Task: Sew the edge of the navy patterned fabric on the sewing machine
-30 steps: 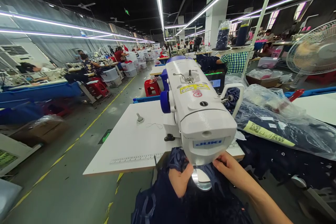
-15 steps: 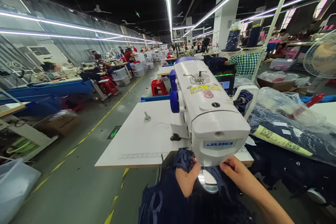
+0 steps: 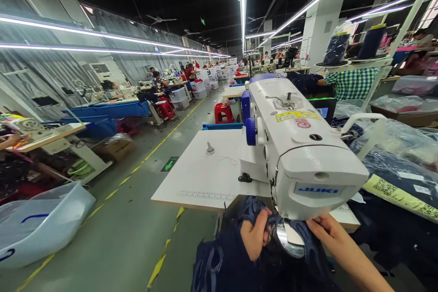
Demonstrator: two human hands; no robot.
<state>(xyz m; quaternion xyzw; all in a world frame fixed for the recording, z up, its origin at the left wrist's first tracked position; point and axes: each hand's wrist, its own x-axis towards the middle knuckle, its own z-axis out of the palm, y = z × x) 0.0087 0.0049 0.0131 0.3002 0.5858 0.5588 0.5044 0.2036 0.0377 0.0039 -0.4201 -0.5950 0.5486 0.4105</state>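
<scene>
A white JUKI sewing machine (image 3: 301, 155) stands in front of me, its head over a dark navy garment (image 3: 222, 260). My left hand (image 3: 255, 235) is closed on the bunched navy fabric left of the machine's metal sewing bed (image 3: 289, 239). On the other side, my right hand (image 3: 330, 232) pinches a strip of the same cloth just below the machine head. Some of its fingertips are hidden under the head. The garment drapes over the bed and hangs down towards me. The needle is out of sight.
A white table (image 3: 205, 173) with a printed ruler bears a small grey metal piece (image 3: 210, 148). Bagged navy garments with a yellow label (image 3: 400, 196) lie at right. Thread cones (image 3: 371, 42) stand above them. A translucent tub (image 3: 44, 223) sits on the floor at left, near other workers' stations.
My view has turned left, so the machine and table appear further right. The left hand's fingers now show more beside the bed. Both hands still grip the cloth.
</scene>
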